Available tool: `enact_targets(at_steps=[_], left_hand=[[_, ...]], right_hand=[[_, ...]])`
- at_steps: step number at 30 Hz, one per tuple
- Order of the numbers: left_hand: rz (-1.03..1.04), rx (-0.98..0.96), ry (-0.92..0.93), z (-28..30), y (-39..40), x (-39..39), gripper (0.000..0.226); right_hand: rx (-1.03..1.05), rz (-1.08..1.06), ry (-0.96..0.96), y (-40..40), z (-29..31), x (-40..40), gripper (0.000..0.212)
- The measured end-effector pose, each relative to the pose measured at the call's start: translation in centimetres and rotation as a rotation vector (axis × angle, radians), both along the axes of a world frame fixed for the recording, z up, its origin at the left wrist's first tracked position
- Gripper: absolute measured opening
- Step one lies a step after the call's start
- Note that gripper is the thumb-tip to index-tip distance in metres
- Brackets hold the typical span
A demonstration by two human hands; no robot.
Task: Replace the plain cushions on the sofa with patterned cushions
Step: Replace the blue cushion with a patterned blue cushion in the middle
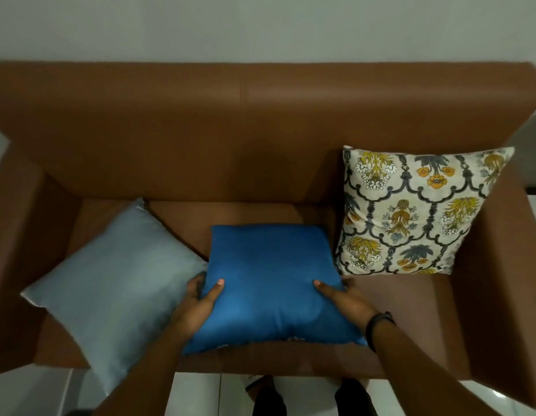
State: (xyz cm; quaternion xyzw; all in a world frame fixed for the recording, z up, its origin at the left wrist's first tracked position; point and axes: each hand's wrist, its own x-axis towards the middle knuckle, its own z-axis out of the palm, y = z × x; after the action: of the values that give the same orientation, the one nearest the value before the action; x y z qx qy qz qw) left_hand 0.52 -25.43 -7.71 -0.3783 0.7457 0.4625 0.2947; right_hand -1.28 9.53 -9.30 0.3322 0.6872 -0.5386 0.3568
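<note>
Item: blue cushion, flat on sofa seat centre. Left hand clasps its nine o'clock edge, right hand its three o'clock edge; both equally near.

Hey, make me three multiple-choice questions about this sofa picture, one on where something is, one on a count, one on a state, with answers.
1. Where is the floral patterned cushion?
A. Right end of the brown sofa
B. Left end
C. On the floor

2. How many cushions are in view?
A. Two
B. Three
C. Four

3. What is happening to the blue cushion?
A. It lies untouched
B. One hand grips it
C. Both hands grip it

Answers: 1 A, it leans in the right corner. 2 B, floral, blue and the grey cushion. 3 C, left hand and right hand clasp its sides.
</note>
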Motion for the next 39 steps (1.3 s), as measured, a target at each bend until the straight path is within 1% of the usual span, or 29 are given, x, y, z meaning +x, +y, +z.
enact_targets(at_steps=[1,3,4,5,6,7,8,9,11,12,13,16,17,19,22,23,24,26,27,28,30,32,34,35,36,37,38,39], left_hand=[[-0.008,0.043,0.01,1.0,-0.3,-0.6,0.073],[-0.053,0.19,-0.007,2.7,-0.9,-1.5,0.066],[-0.078,0.22,0.002,3.8,-1.1,-1.8,0.061],[-0.127,0.3,0.042,4.9,-2.1,-1.5,0.057],[-0.133,0.314,0.019,6.0,-2.9,-1.3,0.056],[-0.076,0.293,-0.106,7.5,-3.1,-2.3,0.059],[-0.041,0.379,-0.184,9.2,-3.6,-3.1,0.067],[0.021,0.435,-0.182,10.2,-3.9,-4.7,0.077],[0.199,0.522,-0.049,11.6,-4.9,-7.3,0.094],[0.259,0.563,0.005,11.3,-6.0,-7.6,0.1],[0.286,0.559,0.033,10.6,-5.6,-8.7,0.106],[0.269,0.543,0.091,8.3,-4.9,-11.3,0.116],[0.269,0.548,0.115,7.5,-4.5,-12.1,0.116],[0.243,0.548,0.149,6.6,-3.6,-13.8,0.111],[0.146,0.459,0.174,4.9,-2.0,-16.1,0.115],[0.151,0.44,0.203,4.3,-1.7,-16.7,0.117],[0.167,0.417,0.239,3.4,-1.3,-17.2,0.114],[0.2,0.378,0.326,2.0,-0.9,-18.5,0.101],[0.22,0.353,0.359,1.5,-0.9,-19.3,0.095],[0.227,0.326,0.383,1.1,-1.1,-20.0,0.093],[0.178,0.275,0.383,0.6,-1.5,-21.1,0.089],[0.11,0.206,0.319,0.0,-2.1,-21.7,0.079],[0.093,0.132,0.282,-0.8,-2.0,-21.5,0.078],[0.099,0.077,0.3,-1.1,-1.6,-21.0,0.083],[0.091,-0.02,0.351,-1.3,-1.0,-20.3,0.091],[0.053,-0.158,0.431,-1.4,-0.3,-19.2,0.098],[-0.022,-0.332,0.538,-1.4,0.4,-18.0,0.104],[-0.142,-0.504,0.672,-1.3,1.0,-16.9,0.109]], right_hand=[[-0.019,-0.004,-0.003,0.2,1.2,-0.7,0.074],[-0.041,0.034,-0.025,0.7,3.5,-2.1,0.078],[-0.036,0.081,-0.045,1.1,4.9,-2.8,0.076],[-0.037,0.146,-0.071,1.8,6.3,-3.6,0.069],[-0.062,0.198,-0.098,2.6,7.5,-4.3,0.064],[-0.095,0.219,-0.115,3.4,8.9,-4.9,0.069],[-0.127,0.192,-0.132,4.0,10.0,-5.5,0.084],[-0.165,0.126,-0.137,4.6,10.7,-6.0,0.098],[-0.236,-0.012,-0.086,4.7,11.3,-7.5,0.114],[-0.254,-0.049,-0.059,4.4,11.0,-8.3,0.12],[-0.265,-0.064,-0.033,3.7,10.7,-9.2,0.125],[-0.268,-0.107,0.044,0.7,8.6,-12.1,0.135],[-0.25,-0.108,0.076,-0.4,8.2,-13.1,0.135],[-0.145,-0.027,0.137,-2.1,7.2,-14.9,0.134],[0.043,0.111,0.211,-3.3,5.0,-17.2,0.152],[0.046,0.109,0.231,-3.4,4.3,-17.7,0.149],[0.025,0.086,0.256,-3.6,3.4,-18.2,0.141],[0.027,0.03,0.301,-4.0,1.9,-19.1,0.124],[0.053,0.015,0.321,-4.2,1.2,-19.4,0.12],[0.073,0.001,0.341,-4.6,0.5,-19.7,0.119],[0.081,-0.023,0.372,-5.0,-0.2,-20.2,0.12],[0.099,-0.038,0.389,-5.4,-0.8,-20.3,0.121],[0.179,-0.053,0.421,-5.9,-0.8,-19.4,0.125],[0.272,-0.057,0.459,-6.5,-0.7,-18.4,0.126],[0.411,-0.052,0.529,-7.2,-0.7,-17.1,0.124],[0.575,-0.021,0.638,-7.9,-0.7,-15.8,0.119],[0.722,0.064,0.777,-8.8,-0.5,-14.6,0.112],[0.808,0.218,0.917,-9.7,-0.4,-13.6,0.106]])
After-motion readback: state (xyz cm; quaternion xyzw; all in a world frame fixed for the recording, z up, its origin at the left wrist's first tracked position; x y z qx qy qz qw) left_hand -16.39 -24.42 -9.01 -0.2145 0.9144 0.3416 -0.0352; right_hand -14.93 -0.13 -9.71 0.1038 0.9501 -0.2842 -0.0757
